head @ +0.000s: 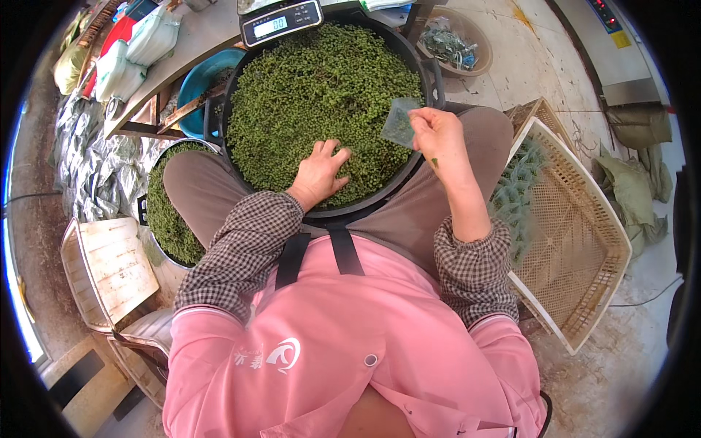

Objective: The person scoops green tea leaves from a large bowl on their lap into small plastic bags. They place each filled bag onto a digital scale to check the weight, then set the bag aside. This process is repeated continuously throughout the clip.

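A large black tub [435,82] stands between my knees, heaped with small round green berries on stems [323,93] that look like fresh green peppercorns. My left hand [323,172] rests on the near part of the heap with its fingers spread; nothing shows in its grasp. Over the tub's right side, my right hand [438,137] pinches the edge of a small translucent bag [400,123]. A few green bits show in or through the bag. One green scrap clings to my right wrist.
A digital scale [282,23] sits at the tub's far edge. White plastic bags [134,55] lie on the table [205,33]. A second pan of berries [170,219] is at my left, a plastic basket [569,241] with filled greenish pouches [517,191] at my right. Beyond stands a waste basin [460,44].
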`<act>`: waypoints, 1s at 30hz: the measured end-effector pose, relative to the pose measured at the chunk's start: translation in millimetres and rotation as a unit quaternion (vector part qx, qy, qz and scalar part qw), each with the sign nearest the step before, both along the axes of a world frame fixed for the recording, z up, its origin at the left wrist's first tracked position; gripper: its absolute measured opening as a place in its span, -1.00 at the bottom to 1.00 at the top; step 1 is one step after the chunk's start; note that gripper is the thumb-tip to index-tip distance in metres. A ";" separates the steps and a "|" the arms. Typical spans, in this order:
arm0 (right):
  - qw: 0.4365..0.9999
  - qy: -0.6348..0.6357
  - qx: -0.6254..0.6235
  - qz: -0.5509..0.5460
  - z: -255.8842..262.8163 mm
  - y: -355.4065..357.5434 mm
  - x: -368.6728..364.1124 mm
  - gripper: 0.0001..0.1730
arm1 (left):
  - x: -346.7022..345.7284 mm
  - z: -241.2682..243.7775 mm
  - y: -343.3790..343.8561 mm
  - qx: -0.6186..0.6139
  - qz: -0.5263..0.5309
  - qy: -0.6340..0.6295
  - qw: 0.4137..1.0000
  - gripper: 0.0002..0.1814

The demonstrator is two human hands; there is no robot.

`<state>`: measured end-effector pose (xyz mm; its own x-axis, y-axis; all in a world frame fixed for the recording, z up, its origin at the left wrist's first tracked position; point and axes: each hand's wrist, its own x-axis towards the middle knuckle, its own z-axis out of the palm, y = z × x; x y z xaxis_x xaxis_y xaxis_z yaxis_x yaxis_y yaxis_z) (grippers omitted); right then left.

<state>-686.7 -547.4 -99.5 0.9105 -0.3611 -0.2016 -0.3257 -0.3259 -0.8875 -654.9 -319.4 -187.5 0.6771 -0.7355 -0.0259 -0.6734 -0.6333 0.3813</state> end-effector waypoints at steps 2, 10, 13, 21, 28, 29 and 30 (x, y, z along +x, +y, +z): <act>1.000 0.016 0.022 0.010 11.9 13.1 0.9 -0.76 | 9.2 -6.1 5.5 -0.053 0.052 0.015 0.997 -0.45; 0.992 0.005 0.130 0.001 6.6 45.1 5.8 -0.75 | 38.7 68.2 14.2 -0.517 0.279 0.392 0.708 -0.65; 0.993 -0.069 0.087 0.034 -12.3 83.1 17.9 -0.74 | 40.5 127.5 18.4 -0.632 0.224 0.408 0.620 -0.60; 0.992 -0.060 0.106 -0.015 -44.5 150.5 40.2 -0.84 | 45.4 139.9 6.7 -0.759 0.212 0.366 0.495 -0.71; 0.983 -0.118 0.136 -0.021 -48.5 145.6 37.4 -0.82 | 41.8 96.2 5.9 -0.476 0.132 0.041 0.869 -0.86; 0.981 -0.140 0.129 -0.026 -50.5 143.9 37.7 -0.81 | 44.7 91.2 12.3 -0.284 0.082 -0.105 0.950 -0.86; 0.979 -0.163 0.122 -0.031 -52.4 143.2 38.4 -0.81 | 44.1 86.1 14.3 -0.229 0.095 -0.148 0.957 -0.82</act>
<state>-648.4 -404.2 -151.9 0.9188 -0.3946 0.0088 -0.0250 -0.0804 -0.9964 -610.8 -305.1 -101.4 0.7276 -0.4867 0.4834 -0.6841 -0.5663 0.4596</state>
